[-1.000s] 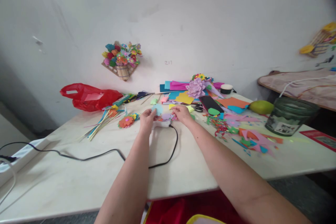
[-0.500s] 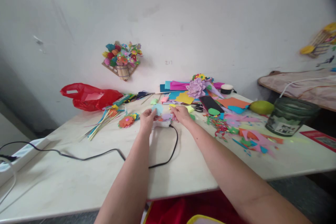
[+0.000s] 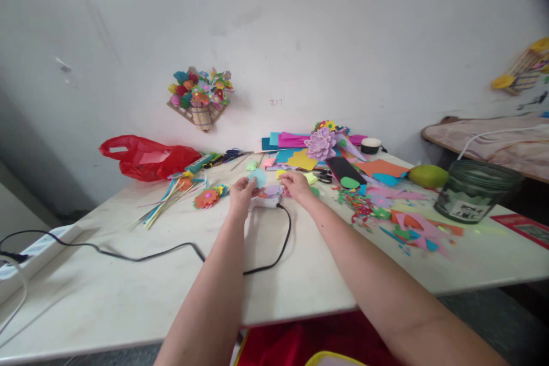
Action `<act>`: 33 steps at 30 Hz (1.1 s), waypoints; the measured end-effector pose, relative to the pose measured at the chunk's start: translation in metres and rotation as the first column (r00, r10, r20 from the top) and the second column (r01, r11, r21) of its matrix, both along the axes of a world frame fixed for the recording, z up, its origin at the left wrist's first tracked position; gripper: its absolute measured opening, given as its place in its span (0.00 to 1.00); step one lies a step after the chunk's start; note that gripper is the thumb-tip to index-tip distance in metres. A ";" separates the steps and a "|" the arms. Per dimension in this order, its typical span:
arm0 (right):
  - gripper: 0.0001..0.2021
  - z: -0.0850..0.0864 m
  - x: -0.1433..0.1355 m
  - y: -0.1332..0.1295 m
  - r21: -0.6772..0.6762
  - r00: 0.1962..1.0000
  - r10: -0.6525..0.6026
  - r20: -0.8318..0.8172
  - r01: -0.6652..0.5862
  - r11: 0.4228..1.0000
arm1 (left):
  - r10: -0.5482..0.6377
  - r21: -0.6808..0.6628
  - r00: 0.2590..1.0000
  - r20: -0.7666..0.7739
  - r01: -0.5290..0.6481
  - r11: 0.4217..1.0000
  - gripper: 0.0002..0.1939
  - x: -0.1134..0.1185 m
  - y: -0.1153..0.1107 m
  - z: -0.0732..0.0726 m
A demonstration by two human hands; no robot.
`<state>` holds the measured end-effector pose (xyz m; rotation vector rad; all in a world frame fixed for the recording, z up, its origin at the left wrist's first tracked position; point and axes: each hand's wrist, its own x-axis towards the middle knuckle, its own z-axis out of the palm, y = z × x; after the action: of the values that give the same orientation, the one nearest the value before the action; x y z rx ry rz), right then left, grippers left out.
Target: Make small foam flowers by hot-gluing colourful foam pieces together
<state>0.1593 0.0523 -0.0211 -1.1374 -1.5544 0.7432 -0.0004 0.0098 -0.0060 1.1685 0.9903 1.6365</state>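
Observation:
Pinched between the fingers of my left hand (image 3: pixel 242 191) is a light blue round piece (image 3: pixel 258 178). My right hand (image 3: pixel 295 186) is closed just to the right, its fingertips beside a small yellow piece (image 3: pixel 280 174); whether they grip it is too small to tell. Below and between the hands lies a white device (image 3: pixel 265 202) with a black cord running from it. Purple foam pieces (image 3: pixel 273 190) show just above the device. An orange layered flower (image 3: pixel 207 197) lies left of my left hand.
A power strip (image 3: pixel 43 251) sits at the left, with a black cord (image 3: pixel 141 260) crossing the table. A red bag (image 3: pixel 150 159) is at the back left. Foam sheets, a phone (image 3: pixel 344 171), scraps (image 3: pixel 362 206) and a green jar (image 3: pixel 474 191) are to the right.
My right fingertips have shifted very slightly, and the yellow piece by them shows a little less. My left hand still holds the light blue piece in nearly the same place.

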 end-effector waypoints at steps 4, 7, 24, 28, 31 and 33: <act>0.05 0.004 -0.002 -0.007 0.002 0.998 0.056 0.012 -0.056 0.998 | -0.004 -0.005 1.000 -0.010 0.004 1.000 0.19 0.000 0.001 0.000; 0.06 0.007 -0.003 -0.012 -0.014 0.998 0.027 0.051 -0.026 1.000 | 0.001 -0.011 1.000 -0.010 -0.001 1.000 0.19 0.000 0.002 0.000; 0.15 0.011 0.014 -0.006 0.033 0.969 -0.122 0.215 0.118 0.992 | 0.017 -0.020 1.000 0.013 -0.017 1.000 0.19 0.001 0.000 0.002; 0.07 0.009 0.014 -0.002 0.004 0.983 -0.097 0.153 0.098 0.995 | 0.021 -0.022 1.000 0.008 -0.021 1.000 0.19 0.001 0.000 0.002; 0.08 0.009 0.013 -0.002 -0.015 0.991 -0.079 0.110 0.081 0.997 | 0.019 -0.020 1.000 0.011 -0.019 1.000 0.19 0.001 -0.001 0.002; 0.07 0.010 0.013 -0.003 -0.003 0.990 -0.088 0.114 0.089 0.996 | 0.025 -0.022 1.000 0.009 -0.025 0.999 0.19 0.002 -0.002 0.003</act>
<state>0.1724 0.0492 -0.0114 -1.2653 -1.5857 0.6355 0.0012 0.0079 -0.0033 1.1380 1.0181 1.6451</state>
